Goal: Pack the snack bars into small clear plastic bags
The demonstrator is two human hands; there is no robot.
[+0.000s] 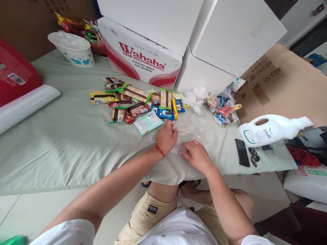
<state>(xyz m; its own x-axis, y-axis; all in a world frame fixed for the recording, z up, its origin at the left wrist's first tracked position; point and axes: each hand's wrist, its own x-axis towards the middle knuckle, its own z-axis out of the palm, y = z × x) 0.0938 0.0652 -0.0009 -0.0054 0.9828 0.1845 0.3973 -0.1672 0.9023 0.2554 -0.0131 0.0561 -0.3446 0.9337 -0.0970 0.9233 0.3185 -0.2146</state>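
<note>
A crumpled clear plastic bag (196,131) lies on the cloth-covered table in front of me. My left hand (167,136), with a red string bracelet at the wrist, is curled closed at the bag's left edge. My right hand (196,154) rests at the bag's near edge, thumb and index finger apart. Just beyond my left hand is a light green packet (148,121) with a printed label. Behind it is a loose pile of wrapped snack bars (135,93), in brown, yellow, green and blue wrappers.
Bagged small snacks (223,107) and a knotted clear bag (198,98) lie beyond the plastic. To the right are a white bottle (270,131), a black phone (242,153) and keys (254,156). A Wahaha carton (143,56) and paper tub (76,51) stand behind.
</note>
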